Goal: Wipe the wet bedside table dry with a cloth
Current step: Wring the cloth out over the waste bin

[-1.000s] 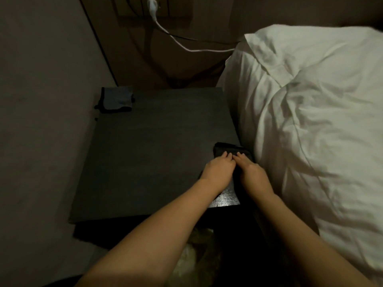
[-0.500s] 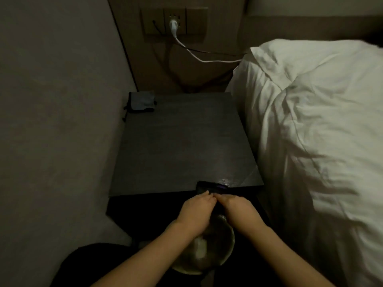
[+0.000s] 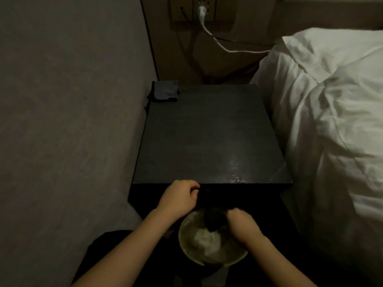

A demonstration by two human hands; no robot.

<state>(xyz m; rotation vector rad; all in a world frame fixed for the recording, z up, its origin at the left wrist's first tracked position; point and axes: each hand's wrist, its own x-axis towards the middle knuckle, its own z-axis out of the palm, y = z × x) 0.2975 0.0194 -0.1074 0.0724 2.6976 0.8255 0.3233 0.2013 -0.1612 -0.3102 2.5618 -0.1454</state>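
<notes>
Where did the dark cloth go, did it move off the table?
Yes. The dark cloth left the bedside table near its front right corner and now hangs below the front edge, over the bin, in the right hand.

Both bare forearms reach forward from the bottom edge. The left hand (image 3: 178, 198) hangs just below the surface's (image 3: 207, 141) near edge, fingers curled, whether pinching anything unclear. The right hand (image 3: 241, 225), lower and nearer, grips a dark cloth (image 3: 214, 221) in curled fingers.
</notes>
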